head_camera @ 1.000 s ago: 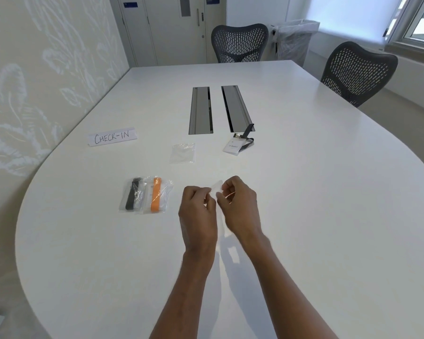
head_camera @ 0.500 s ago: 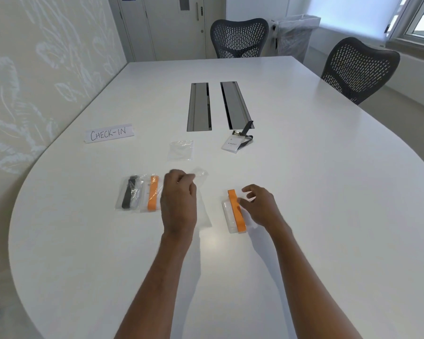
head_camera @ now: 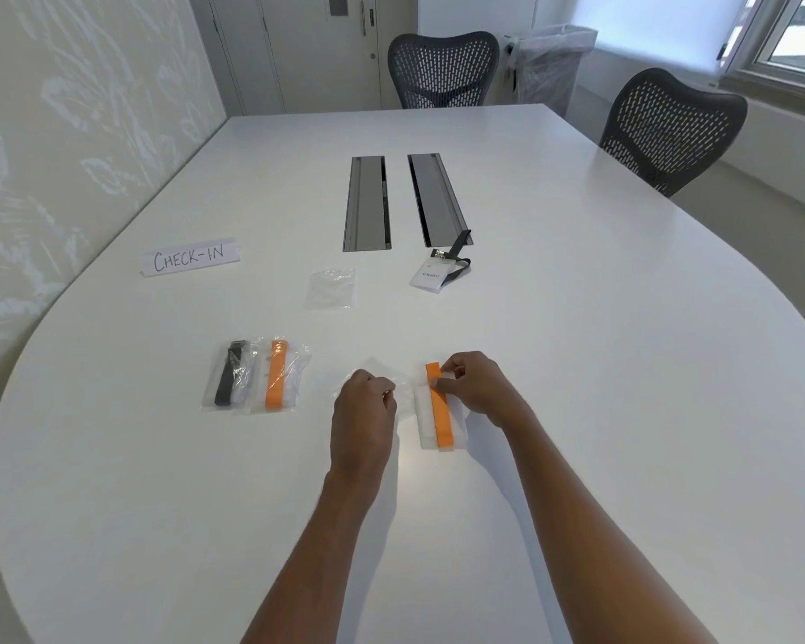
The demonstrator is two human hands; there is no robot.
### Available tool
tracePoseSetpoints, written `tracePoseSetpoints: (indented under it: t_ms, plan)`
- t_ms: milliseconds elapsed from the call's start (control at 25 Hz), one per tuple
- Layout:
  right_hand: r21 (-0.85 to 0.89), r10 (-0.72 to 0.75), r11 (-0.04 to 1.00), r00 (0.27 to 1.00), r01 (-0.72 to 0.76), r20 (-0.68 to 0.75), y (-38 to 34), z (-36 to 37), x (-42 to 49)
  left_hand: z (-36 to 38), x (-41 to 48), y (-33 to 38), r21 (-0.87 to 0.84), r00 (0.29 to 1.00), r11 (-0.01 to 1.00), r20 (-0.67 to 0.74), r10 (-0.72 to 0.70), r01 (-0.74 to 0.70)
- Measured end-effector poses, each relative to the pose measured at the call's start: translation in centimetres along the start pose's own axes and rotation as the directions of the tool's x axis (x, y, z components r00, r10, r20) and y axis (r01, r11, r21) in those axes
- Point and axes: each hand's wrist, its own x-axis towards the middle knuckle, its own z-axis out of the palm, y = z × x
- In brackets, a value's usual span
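Two hands work close to the rounded near edge of the white oval table, with bare tabletop open on both sides of the forearms. The left hand has its fingers curled, pinching one crumpled clear plastic sleeve that lies on the table. Just beside it, the right hand pinches the far end of one flat orange fabric strap. The strap lies lengthwise on a white backing card that rests on the tabletop.

Toward the left edge, two sealed clear packets lie side by side: a black-strap packet and an orange-strap packet.

Farther off are one empty clear bag, one white name badge and one paper "CHECK-IN" sign. Two grey metal cable hatches sit mid-table. Two dark mesh chairs stand at the far edges.
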Motion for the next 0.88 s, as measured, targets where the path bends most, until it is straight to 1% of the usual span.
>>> tracePoseSetpoints:
  t_ms: [160,240,400,560,640,760,880]
  plan:
    - [0.249,0.075,0.966,0.997,-0.073,0.004,0.3,-0.9,-0.6,-0.1,0.2,0.2,0.000,0.999,0.999,0.000,-0.052,0.052]
    - [0.312,0.074,0.948,0.997,-0.060,-0.034,0.2,-1.2,-1.3,-0.2,0.4,0.0,-0.031,0.996,0.995,-0.008,-0.094,0.093]
    - [0.391,0.049,0.921,0.991,0.005,-0.128,-0.6,-2.0,-3.5,-0.6,0.9,-0.2,-0.120,0.985,0.979,-0.024,-0.169,0.165]
    - [0.420,0.057,0.905,0.959,0.068,-0.278,-2.1,-2.4,-6.3,-1.2,1.3,-0.3,-0.205,0.977,0.959,-0.040,-0.207,0.195]
    - [0.428,0.065,0.898,0.935,0.097,-0.349,-3.1,-1.8,-7.6,-1.5,1.6,-0.4,-0.262,0.970,0.940,-0.048,-0.238,0.217]
    - [0.464,0.078,0.870,0.881,0.168,-0.467,-4.7,-0.2,-9.4,-2.0,2.0,0.0,-0.327,0.962,0.920,-0.094,-0.257,0.214]
    - [0.503,0.092,0.837,0.852,0.215,-0.516,-6.1,1.8,-10.8,-2.7,2.3,1.0,-0.396,0.950,0.892,-0.122,-0.287,0.219]
